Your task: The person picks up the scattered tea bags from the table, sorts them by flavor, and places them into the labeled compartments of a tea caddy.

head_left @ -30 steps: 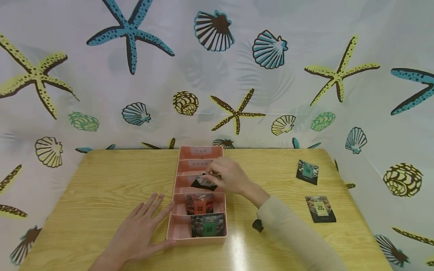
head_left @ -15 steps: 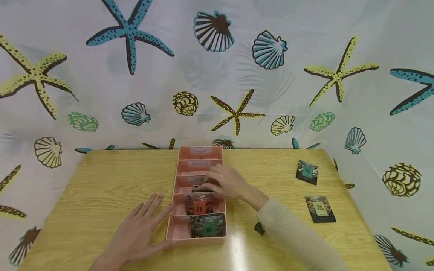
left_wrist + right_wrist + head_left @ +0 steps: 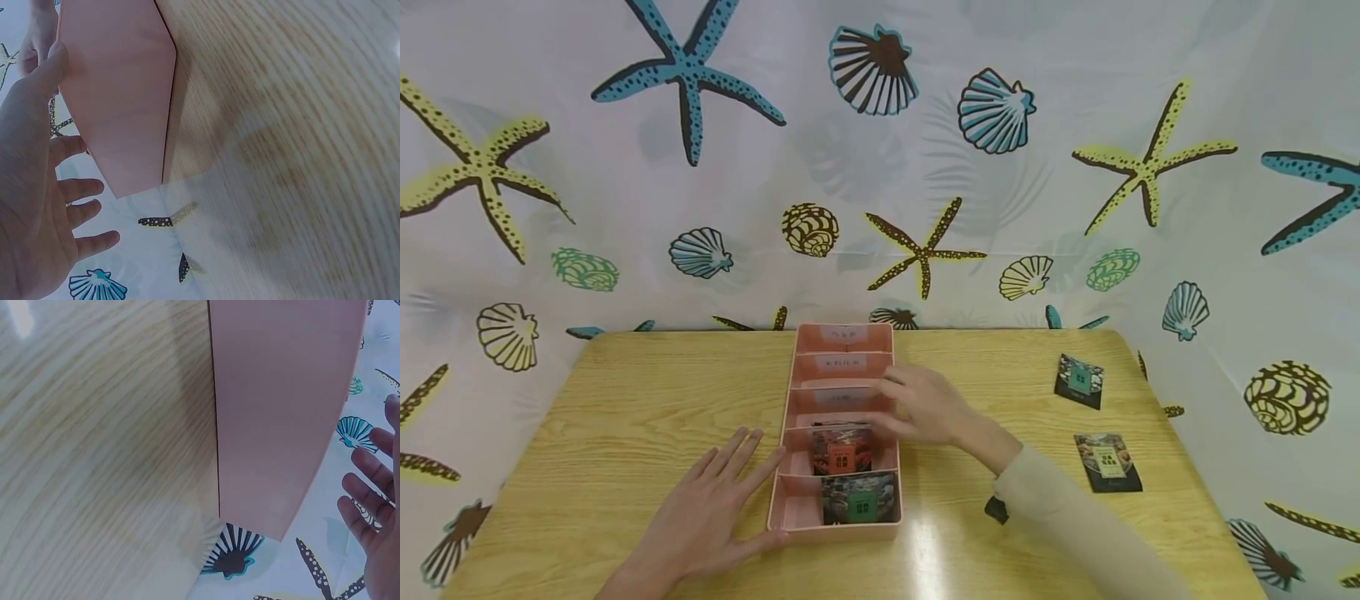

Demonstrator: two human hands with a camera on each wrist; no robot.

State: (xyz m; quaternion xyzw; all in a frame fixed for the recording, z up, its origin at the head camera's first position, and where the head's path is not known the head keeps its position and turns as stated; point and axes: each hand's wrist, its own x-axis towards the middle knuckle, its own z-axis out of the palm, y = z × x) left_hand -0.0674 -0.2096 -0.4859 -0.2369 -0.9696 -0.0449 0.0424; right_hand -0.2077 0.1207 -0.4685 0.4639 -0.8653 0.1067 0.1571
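Observation:
A pink divided box [image 3: 835,535] stands lengthwise on the wooden table. My left hand [image 3: 703,508] lies spread beside its left side, thumb at the near corner; the left wrist view shows that hand [image 3: 37,206] along the box wall [image 3: 119,94]. Over the right rim of the middle compartment is my right hand [image 3: 925,406], fingers loosely bent. Nothing shows in the right hand [image 3: 378,494] in the right wrist view. A packet with a red label [image 3: 841,452] sits in the second compartment from the front, one with a green label [image 3: 859,500] in the front one.
To the right lie a teal-labelled packet [image 3: 1079,382] and a cream-labelled packet [image 3: 1108,463]. A small dark object [image 3: 997,510], partly covered by the right sleeve, is beside the forearm. Pale labels mark the rear compartments. A patterned curtain [image 3: 925,167] hangs behind the table.
My right hand lowered a dark packet into the middle compartment and let go; the packet is now out of sight there. The hand has drawn slightly right. My left hand stays put.

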